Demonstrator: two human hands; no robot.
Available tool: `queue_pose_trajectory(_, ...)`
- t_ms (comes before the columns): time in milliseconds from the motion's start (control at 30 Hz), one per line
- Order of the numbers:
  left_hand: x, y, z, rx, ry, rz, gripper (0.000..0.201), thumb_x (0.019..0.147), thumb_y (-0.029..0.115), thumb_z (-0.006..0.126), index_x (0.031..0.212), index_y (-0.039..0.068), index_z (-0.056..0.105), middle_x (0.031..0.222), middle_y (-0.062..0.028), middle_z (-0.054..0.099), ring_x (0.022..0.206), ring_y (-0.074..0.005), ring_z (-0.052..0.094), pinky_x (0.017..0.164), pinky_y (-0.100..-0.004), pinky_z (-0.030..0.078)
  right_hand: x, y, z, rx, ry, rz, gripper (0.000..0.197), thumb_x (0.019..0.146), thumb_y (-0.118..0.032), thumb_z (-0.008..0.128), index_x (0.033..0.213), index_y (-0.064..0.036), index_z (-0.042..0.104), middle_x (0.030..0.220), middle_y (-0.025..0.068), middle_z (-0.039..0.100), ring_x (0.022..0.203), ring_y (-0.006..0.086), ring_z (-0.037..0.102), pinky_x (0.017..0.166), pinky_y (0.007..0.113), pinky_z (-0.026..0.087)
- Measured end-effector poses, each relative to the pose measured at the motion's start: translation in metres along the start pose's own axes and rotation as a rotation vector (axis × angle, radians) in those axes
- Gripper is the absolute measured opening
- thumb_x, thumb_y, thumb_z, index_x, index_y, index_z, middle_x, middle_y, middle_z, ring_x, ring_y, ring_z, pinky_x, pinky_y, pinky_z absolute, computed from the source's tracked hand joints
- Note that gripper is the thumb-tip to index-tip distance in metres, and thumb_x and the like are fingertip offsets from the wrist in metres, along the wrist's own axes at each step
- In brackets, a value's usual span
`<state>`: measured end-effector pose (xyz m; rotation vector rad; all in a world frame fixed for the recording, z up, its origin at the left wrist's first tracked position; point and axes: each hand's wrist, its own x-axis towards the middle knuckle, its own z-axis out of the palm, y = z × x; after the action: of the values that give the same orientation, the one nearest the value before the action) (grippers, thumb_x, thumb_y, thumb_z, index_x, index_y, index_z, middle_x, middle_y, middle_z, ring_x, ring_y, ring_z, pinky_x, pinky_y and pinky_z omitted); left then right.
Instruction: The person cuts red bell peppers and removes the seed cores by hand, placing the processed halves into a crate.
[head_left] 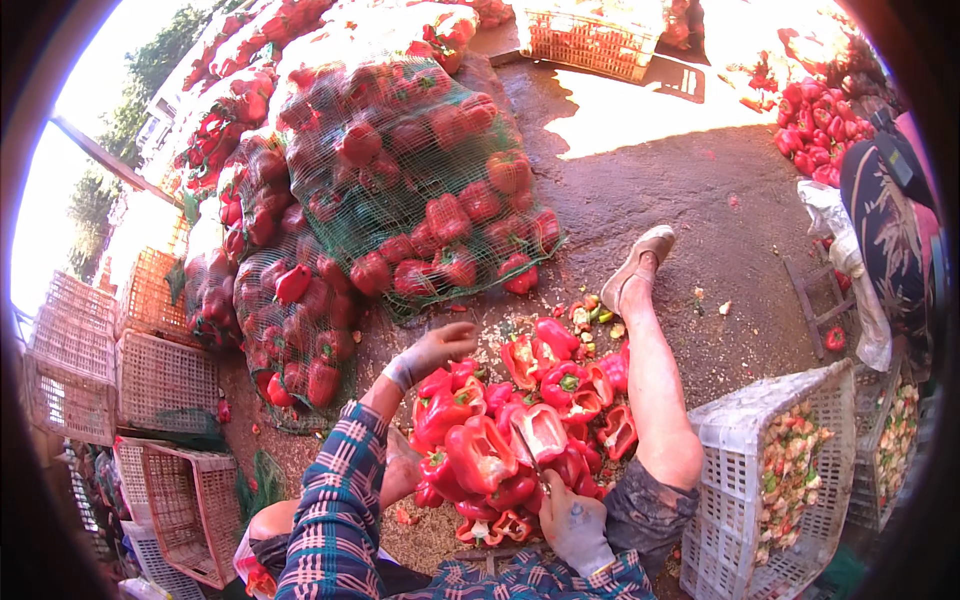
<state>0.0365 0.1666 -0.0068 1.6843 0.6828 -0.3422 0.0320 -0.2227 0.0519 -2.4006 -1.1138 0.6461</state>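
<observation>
Rough brown ground (640,180) was crossed at the top by a bright patch of sunlight (640,118). Above the upper left edge of a pile of peppers (478,455), the left hand (445,347) was held open, its fingers stretched out to the right and loosely together; nothing could be seen in its grasp. At the pile's lower right, the right hand (580,532), covered by a pale glove, was closed around the handle of a knife (527,450). Its blade was pointed up and left, beside a cut pepper (543,432); whether the two were touching could not be told. The pile was heaped on the ground between the person's legs, with whole and opened red peppers mixed together. Just beyond it, green and pale scraps (590,315) were scattered near a shoe (640,262). Farther up, a large green mesh sack (420,190) was filled with peppers, and more sacks (290,320) were crowded to its left. Along the left side, crates (165,375) were stacked. To the right, a white crate (730,430) was tipped toward its side, with seedy trimmings (790,480) seen in it. Near the right edge, another person (885,205) was partly shown, below a second heap of peppers (820,125).
</observation>
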Motion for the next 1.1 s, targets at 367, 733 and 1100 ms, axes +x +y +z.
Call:
queue_pose_trajectory(367, 0.178, -0.082, -0.021, 0.253, 1.104, 0.167, 0.092, 0.078, 0.030, 0.075, 0.152, 0.002, 0.028, 0.136, -0.0295, 0.049, 0.121, -0.0432, 0.054, 0.099, -0.0460, 0.046, 0.039, 0.012, -0.009, 0.328, -0.192, 0.239, 0.037, 0.091, -0.022, 0.058, 0.124, -0.0063, 0.057, 0.071, 0.0169, 0.067, 0.063, 0.0360, 0.067, 0.058, 0.047, 0.051)
queue_pose_trajectory(733, 0.118, 0.056, -0.036, 0.629, 0.975, 0.858, 0.018, 0.087, 0.003, 0.062, 0.105, 0.004, 0.065, 0.100, -0.0174, 0.068, 0.088, -0.0351, 0.067, 0.075, -0.0403, 0.055, 0.026, 0.021, 0.029, 0.238, 0.088, 0.020, 0.034, 0.092, -0.017, 0.062, 0.122, -0.0027, 0.061, 0.067, 0.0177, 0.063, 0.059, 0.0351, 0.064, 0.055, 0.046, 0.051)
queue_pose_trajectory(1100, 0.158, -0.092, -0.039, 0.515, 0.955, -0.225, 0.040, 0.093, 0.039, 0.056, 0.102, 0.001, 0.066, 0.093, -0.0254, 0.069, 0.093, -0.0450, 0.065, 0.081, -0.0524, 0.049, 0.025, 0.019, 0.034, 0.299, -0.003, 0.133, 0.036, 0.091, -0.019, 0.063, 0.124, -0.0037, 0.061, 0.069, 0.0185, 0.065, 0.060, 0.0366, 0.064, 0.056, 0.047, 0.051)
